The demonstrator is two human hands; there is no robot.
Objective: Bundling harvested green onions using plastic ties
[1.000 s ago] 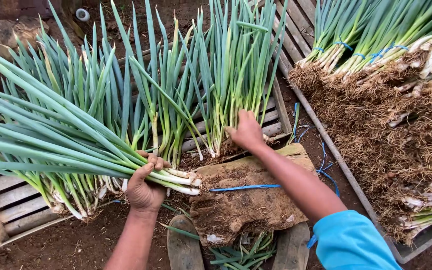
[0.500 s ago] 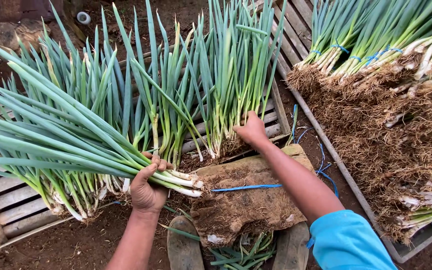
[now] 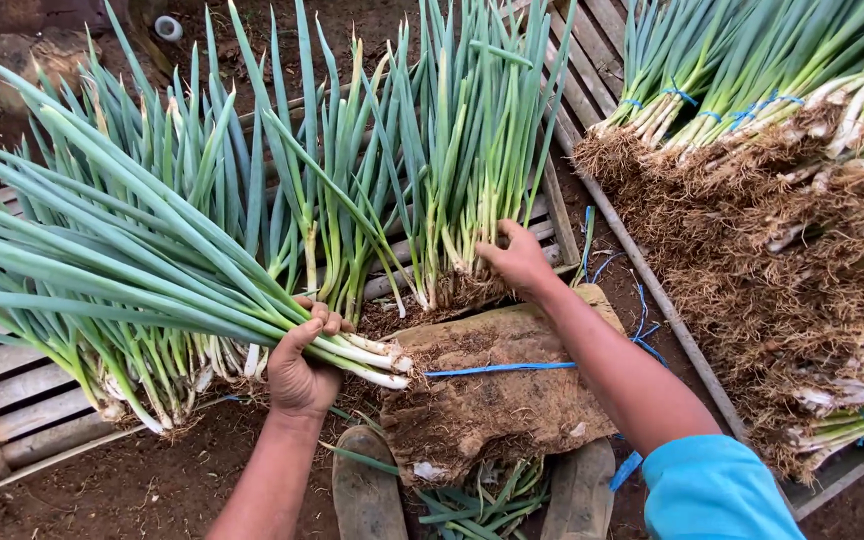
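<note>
Bare forearms, one blue sleeve, muddy boots

The left hand (image 3: pixel 300 372) and its forearm are bare to the frame edge at 6 o'clock. The right hand (image 3: pixel 518 262) leads to a bare forearm ending in a bright blue sleeve (image 3: pixel 714 492) at 5 o'clock. Two dull, mud-caked boot toes (image 3: pixel 367 492) show at 6 o'clock.

I have just the one view, from the camera on my head, looking steeply down and slightly forward over my left hand (image 3: pixel 302 370) and right hand (image 3: pixel 520 262); it sits close, arm's reach above the wooden crate (image 3: pixel 22 400) and the muddy ground (image 3: pixel 152 490)
</note>
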